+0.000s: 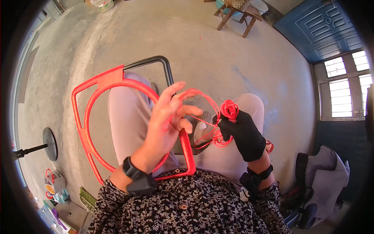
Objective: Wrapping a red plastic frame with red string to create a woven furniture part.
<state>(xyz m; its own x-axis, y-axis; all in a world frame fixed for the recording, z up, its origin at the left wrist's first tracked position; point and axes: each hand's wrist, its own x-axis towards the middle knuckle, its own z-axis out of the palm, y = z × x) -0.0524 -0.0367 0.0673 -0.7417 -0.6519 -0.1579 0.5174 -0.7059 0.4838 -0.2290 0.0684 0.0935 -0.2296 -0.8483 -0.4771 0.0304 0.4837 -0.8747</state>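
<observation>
Across my lap leans a metal frame (pixel 167 70) with a round hoop inside it, mostly wrapped in red cord (pixel 111 80); its far right corner is bare black tube. My left hand (pixel 165 117), bare, is raised over the frame's right side with its fingers spread. A loop of loose red cord runs from behind those fingers to my right hand (pixel 243 134). That hand wears a black glove and is closed around a bundle of red cord (pixel 229 110), with strands hanging below it. The cord's path behind my left fingers is partly hidden.
A wooden stool (pixel 249 17) stands at the far right near a blue door (pixel 319 27). On my right is a chair draped with grey cloth (pixel 325 175). To my left are a round black stand base (pixel 50 144) and a bag (pixel 56 181) of small items.
</observation>
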